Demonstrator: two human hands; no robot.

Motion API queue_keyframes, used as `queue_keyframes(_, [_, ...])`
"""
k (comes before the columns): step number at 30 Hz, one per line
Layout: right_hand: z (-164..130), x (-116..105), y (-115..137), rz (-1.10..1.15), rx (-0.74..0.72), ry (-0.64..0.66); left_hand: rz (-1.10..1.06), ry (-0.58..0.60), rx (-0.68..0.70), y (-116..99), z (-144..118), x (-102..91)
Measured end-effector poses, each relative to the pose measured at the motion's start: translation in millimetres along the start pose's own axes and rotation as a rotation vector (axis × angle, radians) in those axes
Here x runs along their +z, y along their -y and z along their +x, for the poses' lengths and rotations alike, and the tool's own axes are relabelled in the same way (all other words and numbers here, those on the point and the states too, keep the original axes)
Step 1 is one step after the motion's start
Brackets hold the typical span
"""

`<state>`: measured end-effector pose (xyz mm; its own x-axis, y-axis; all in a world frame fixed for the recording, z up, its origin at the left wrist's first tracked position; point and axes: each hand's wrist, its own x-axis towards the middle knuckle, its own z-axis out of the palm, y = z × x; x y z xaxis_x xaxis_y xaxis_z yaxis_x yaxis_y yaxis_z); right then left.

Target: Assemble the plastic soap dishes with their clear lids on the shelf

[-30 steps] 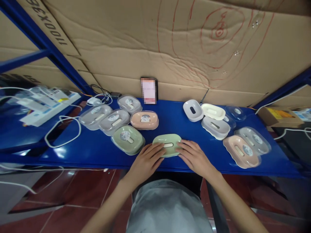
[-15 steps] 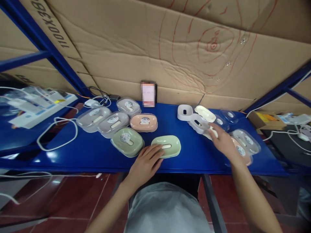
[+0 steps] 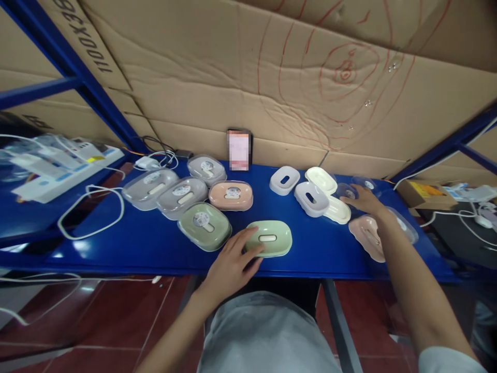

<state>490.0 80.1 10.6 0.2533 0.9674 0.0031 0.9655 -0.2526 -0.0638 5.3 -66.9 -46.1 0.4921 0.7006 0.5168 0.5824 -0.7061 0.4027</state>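
Observation:
My left hand (image 3: pixel 236 256) is closed around the left end of a pale green soap dish (image 3: pixel 277 243), thumb at the front rim and fingers over the back. A cream insert shows in the dish's middle slot. My right hand (image 3: pixel 363 201) reaches over the right side of the table with fingers apart, above a clear lid (image 3: pixel 345 190); whether it touches the lid I cannot tell. Left of it are a cream tray (image 3: pixel 339 210), a grey-lilac slotted base (image 3: pixel 311 199), another such base (image 3: pixel 284 180) and a cream dish (image 3: pixel 321 180). A pink dish (image 3: pixel 367 235) is partly hidden by my right forearm.
Several lidded soap dishes, including a green one (image 3: pixel 204 226) and a peach one (image 3: pixel 231 195), cluster on the left. A phone-like screen (image 3: pixel 238 150) leans against the cardboard wall (image 3: pixel 186 77). Cables and a power strip (image 3: pixel 58 176) lie far left; a small carton (image 3: pixel 427 197) is at right.
My right hand has let go of a cream piece and moved right and back, towards the clear lids. The grey-lilac bases sit farther left. My left hand stays at the green dish.

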Motion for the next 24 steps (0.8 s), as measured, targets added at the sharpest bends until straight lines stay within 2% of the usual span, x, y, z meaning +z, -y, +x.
queue_keyframes(3, [1.3,-1.8,1.6,0.028,0.015,0.046,-0.05,-0.007,-0.048,-1.1,-0.7,-1.6])
queue_keyframes(5, [-3.6,-10.1,5.8,0.032,0.041,0.012,-0.071,0.012,-0.099,-1.2,-1.4,-2.5])
queue_keyframes(8, [-26.6,-28.8,22.1,0.004,0.064,-0.171,-0.114,0.06,-0.184,0.1,-3.1,-2.7])
queue_keyframes(10, [-54.0,-37.2,41.9,0.021,0.009,-0.336,-0.15,0.1,-0.235,1.7,-4.0,-2.5])
queue_keyframes(12, [-88.4,-35.5,68.9,0.129,-0.183,-0.482,-0.191,0.134,-0.272,3.6,-4.1,-2.4])
queue_keyframes(14, [-124.0,-22.4,100.1,0.276,-0.556,-0.425,-0.24,0.14,-0.293,5.2,-3.5,-2.4])
queue_keyframes(16, [-153.8,-2.3,130.3,0.31,-0.819,-0.286,-0.285,0.139,-0.304,6.6,-2.6,-2.6])
queue_keyframes(18, [-173.2,17.7,154.1,0.287,-0.947,-0.172,-0.317,0.143,-0.313,7.8,-1.9,-2.8])
queue_keyframes(20, [-182.3,32.7,168.8,0.254,-1.012,-0.114,-0.34,0.145,-0.317,9.1,-1.6,-3.0])
queue_keyframes(24, [-185.4,46.0,175.3,0.188,-1.068,-0.157,-0.373,0.146,-0.312,11.6,-2.3,-3.2])
